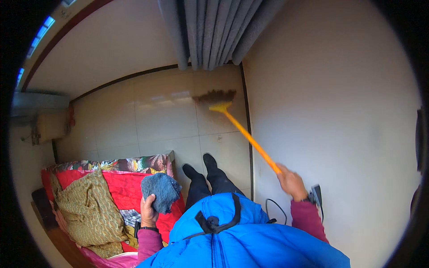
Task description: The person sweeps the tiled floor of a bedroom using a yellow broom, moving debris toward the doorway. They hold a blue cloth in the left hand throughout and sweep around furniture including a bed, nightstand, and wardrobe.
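Note:
My right hand (292, 182) grips the upper end of a broom's orange handle (251, 139). At its far end the yellow broom head (220, 107) and its dark bristles (216, 96) are over the tiled floor (167, 110), close to the corner below the curtain. The bristles look blurred. A folded grey-blue cloth (161, 192) is held in my left hand (149, 210), thumb on top, above the edge of the bed. Which part of the bristles touches the floor cannot be told.
A bed with a red sheet (125, 187) and a rumpled patterned cover (88, 207) stands at left. A grey curtain (214, 33) hangs at the far end. The white wall (328, 117) runs along the right, with a black cable (277, 209) near it. My shoes (210, 161) are on the tiles.

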`<control>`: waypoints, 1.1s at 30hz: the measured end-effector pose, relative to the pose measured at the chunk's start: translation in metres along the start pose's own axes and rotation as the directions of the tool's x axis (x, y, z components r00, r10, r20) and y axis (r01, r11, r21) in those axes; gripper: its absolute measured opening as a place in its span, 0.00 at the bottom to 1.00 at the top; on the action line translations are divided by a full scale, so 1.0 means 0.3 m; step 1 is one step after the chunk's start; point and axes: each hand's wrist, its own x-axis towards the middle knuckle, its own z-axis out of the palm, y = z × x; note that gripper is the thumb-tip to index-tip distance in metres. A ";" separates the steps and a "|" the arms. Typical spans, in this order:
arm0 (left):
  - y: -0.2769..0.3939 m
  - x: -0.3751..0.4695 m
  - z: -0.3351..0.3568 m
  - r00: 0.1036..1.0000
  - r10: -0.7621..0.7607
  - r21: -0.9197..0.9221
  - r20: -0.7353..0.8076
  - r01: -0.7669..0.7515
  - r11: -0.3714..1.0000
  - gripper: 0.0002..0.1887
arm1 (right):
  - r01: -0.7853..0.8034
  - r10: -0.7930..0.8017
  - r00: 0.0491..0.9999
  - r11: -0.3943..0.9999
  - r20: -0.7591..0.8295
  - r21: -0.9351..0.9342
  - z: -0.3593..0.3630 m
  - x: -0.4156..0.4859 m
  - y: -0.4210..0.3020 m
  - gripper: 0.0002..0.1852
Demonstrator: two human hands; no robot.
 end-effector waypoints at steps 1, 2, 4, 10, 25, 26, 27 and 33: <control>0.000 -0.006 0.009 0.999 0.001 0.028 -0.033 0.000 1.000 0.29 | 0.048 -0.048 0.997 0.999 -0.056 -0.016 0.013 0.112 0.004 0.23; 0.001 -0.018 0.013 0.999 0.007 0.045 -0.051 -0.005 0.999 0.29 | 0.007 -0.009 0.999 0.999 -0.050 -0.048 0.028 0.244 0.004 0.23; 0.006 -0.058 0.013 0.996 0.006 0.071 -0.085 0.000 0.997 0.29 | -0.023 0.023 0.998 1.000 -0.065 -0.002 0.041 0.504 0.001 0.23; 0.000 -0.172 -0.001 0.978 0.029 0.099 -0.206 -0.009 0.995 0.29 | -0.188 0.156 0.979 0.940 0.131 0.284 0.151 0.961 -0.009 0.21; 0.025 -0.056 0.108 0.999 -0.021 0.095 0.030 0.018 0.995 0.30 | -0.439 0.358 0.860 0.883 0.364 0.166 0.028 -0.283 0.121 0.24; 0.027 -0.039 0.108 0.999 -0.024 0.118 0.035 0.019 0.993 0.29 | -0.400 0.326 0.891 0.893 0.314 0.206 0.014 -0.309 0.115 0.23; 0.028 -0.028 0.107 0.999 -0.026 0.124 0.034 0.022 0.992 0.29 | -0.261 0.208 0.954 0.930 0.217 0.258 0.024 -0.310 0.107 0.23; 0.055 0.008 0.045 0.992 -0.007 0.085 0.124 -0.003 0.996 0.26 | 0.052 -0.044 0.998 0.977 -0.041 0.205 0.178 0.045 -0.033 0.24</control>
